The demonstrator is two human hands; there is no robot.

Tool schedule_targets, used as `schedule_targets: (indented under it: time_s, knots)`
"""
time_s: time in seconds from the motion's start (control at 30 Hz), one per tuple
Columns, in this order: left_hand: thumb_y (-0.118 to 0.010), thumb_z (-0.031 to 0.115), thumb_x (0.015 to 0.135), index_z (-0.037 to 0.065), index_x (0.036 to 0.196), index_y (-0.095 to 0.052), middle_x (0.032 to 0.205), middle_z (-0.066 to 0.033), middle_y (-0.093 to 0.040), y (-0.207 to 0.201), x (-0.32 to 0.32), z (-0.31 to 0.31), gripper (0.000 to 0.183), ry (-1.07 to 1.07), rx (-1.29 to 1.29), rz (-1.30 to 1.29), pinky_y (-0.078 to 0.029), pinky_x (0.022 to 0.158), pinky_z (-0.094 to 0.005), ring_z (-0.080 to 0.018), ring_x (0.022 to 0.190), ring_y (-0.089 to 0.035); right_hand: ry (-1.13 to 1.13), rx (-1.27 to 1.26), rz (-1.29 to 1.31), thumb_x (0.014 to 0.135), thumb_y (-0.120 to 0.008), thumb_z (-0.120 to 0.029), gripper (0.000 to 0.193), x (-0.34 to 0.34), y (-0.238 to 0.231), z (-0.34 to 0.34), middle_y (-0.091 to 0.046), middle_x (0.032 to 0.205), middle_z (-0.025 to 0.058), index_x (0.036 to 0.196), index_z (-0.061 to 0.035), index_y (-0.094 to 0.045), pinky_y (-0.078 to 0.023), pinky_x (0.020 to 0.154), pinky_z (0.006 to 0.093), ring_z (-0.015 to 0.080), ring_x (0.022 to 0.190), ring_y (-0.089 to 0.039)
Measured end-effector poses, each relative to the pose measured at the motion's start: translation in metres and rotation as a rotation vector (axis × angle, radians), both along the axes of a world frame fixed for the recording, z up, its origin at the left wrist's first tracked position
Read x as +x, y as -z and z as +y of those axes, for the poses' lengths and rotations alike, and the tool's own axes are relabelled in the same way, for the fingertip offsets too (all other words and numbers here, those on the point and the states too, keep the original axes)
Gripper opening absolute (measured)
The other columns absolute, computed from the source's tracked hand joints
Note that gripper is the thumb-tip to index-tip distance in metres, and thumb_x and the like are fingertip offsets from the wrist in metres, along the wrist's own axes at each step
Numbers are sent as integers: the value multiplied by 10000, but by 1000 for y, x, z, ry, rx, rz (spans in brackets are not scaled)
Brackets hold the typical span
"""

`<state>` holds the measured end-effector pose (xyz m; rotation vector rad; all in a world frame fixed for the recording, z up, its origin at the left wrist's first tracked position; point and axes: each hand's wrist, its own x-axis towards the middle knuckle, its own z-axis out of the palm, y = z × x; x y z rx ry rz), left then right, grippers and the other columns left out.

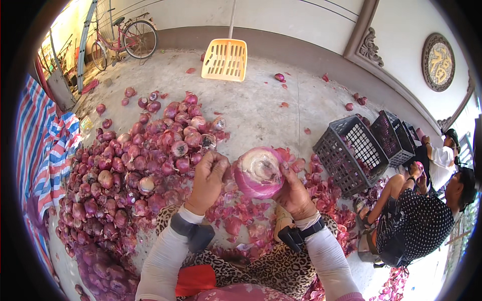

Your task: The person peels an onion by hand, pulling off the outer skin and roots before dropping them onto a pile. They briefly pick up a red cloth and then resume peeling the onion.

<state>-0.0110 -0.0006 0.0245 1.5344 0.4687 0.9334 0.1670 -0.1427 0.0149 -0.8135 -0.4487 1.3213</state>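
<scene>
A large red onion is held up in front of me, its pale, partly bared end facing upward. My right hand is closed round its right side, with the thumb on top. Just left of the onion, my left hand has its fingers curled into a pinch. Whether a bit of skin sits between those fingertips is too small to make out. Below both hands, loose onion skins cover the floor between my legs.
A big heap of red onions spreads to my left beside a striped tarp. Black plastic crates stand at the right, near seated people. Ahead is a yellow slotted shovel; a bicycle leans far left.
</scene>
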Motion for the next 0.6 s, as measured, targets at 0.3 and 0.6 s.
schedule_targets:
  time_s: [0.3,0.6]
  knots:
    - [-541,414,969,37,1175,-515,1062,-52,-591,-6,5,-12,430,200,-392,19,-487,751,-256,-102,889,-543,27,122,357,933,-470,-581,680,2,6,14,-501,1358,127,1401,-95,-390,-511,930,504,286,1203,-532]
    - [-518,572,918,-37,1444,-254,1368,-150,-446,19,18,-15,847,252,-165,70,-339,1065,-338,-231,1239,-439,-23,27,112,886,-521,-608,726,-10,-1,8,-518,1339,120,1404,-118,-384,-543,864,489,308,1164,-560]
